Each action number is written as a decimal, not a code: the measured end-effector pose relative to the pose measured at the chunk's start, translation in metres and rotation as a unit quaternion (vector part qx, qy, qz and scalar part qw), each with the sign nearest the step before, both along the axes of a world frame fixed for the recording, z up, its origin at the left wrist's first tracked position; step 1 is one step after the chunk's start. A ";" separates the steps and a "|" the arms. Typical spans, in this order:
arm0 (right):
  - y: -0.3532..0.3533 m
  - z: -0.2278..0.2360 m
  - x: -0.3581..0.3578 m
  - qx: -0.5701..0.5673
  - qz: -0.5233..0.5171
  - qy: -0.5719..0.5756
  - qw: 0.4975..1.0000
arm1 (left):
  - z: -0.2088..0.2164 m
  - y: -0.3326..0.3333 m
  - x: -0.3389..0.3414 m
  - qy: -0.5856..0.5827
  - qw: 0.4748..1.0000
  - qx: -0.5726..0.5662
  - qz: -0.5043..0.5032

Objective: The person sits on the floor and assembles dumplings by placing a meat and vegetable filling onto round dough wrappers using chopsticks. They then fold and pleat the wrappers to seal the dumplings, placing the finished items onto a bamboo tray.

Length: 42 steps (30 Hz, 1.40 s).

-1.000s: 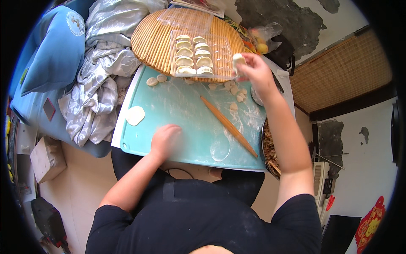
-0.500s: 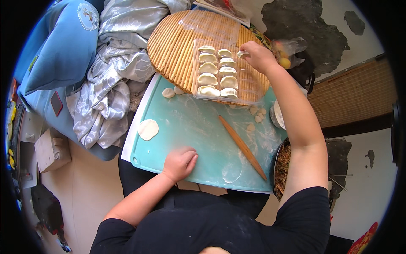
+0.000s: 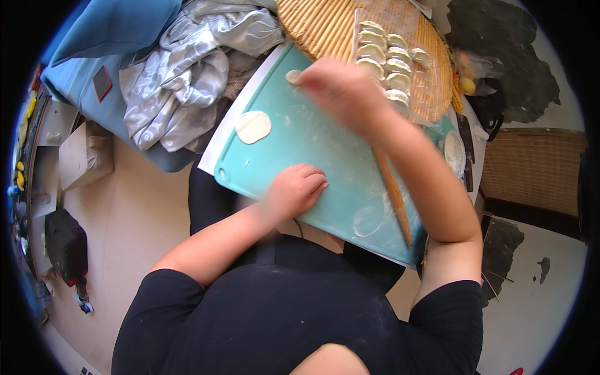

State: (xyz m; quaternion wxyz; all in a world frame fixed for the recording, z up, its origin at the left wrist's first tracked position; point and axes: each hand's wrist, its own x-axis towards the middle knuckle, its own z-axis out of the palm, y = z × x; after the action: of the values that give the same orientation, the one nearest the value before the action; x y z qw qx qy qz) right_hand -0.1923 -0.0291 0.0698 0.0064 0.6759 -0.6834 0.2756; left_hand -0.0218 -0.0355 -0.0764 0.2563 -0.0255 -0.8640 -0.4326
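Observation:
My right hand (image 3: 344, 94), smeared by motion, is over the far part of the turquoise mat (image 3: 312, 134). Its fingertips are close to a small dough round (image 3: 293, 77); whether they touch it I cannot tell. Loosely curled, my left hand (image 3: 297, 192) rests at the mat's near edge with nothing visible in it. A flat rolled dough wrapper (image 3: 253, 127) lies on the mat's left side. Beyond my right hand, a clear plastic tray (image 3: 431, 84) holds rows of folded dumplings (image 3: 398, 65), with a single dumpling (image 3: 420, 57) starting a third row.
The tray sits on a round woven bamboo mat (image 3: 312, 28). A wooden rolling pin (image 3: 397, 203) lies slanted, partly under my right forearm. At the right stands a white bowl (image 3: 454, 152). Silvery cloth (image 3: 181, 81) and a phone (image 3: 102, 83) lie on blue seating at left.
My right hand has let go of a dumpling in the tray's third row and swung left and nearer to the small dough rounds. The whole view has shifted; my left hand stays at the mat's edge.

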 end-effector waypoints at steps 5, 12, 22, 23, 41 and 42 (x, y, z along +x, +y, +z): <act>-0.051 -0.108 0.045 0.114 -0.033 -0.034 0.992 | 0.003 0.000 0.003 -0.038 0.999 0.007 -0.005; -0.069 -0.092 0.050 0.403 -0.196 -0.143 0.882 | 0.006 -0.001 0.005 -0.055 0.998 0.009 -0.002; 0.041 -0.041 0.088 0.006 -0.209 -0.217 0.954 | 0.004 -0.004 0.009 -0.084 0.993 0.079 0.003; 0.056 -0.036 0.094 -0.019 -0.222 -0.327 0.918 | 0.006 -0.006 0.009 -0.100 0.989 0.112 -0.001; 0.383 -0.040 0.191 -0.296 -0.495 -0.511 0.637 | 0.080 0.127 0.001 -0.352 0.564 0.744 -0.069; 0.407 -0.043 0.204 -0.301 -0.506 -0.523 0.616 | 0.077 0.130 -0.001 -0.358 0.577 0.731 -0.064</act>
State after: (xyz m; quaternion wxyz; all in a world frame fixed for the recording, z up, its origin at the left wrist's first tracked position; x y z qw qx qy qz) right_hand 0.0116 0.3783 0.0267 -0.0106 -0.0750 -0.6832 0.7263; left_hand -0.0229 0.0946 0.0006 -0.1703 0.2723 -0.2722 -0.9070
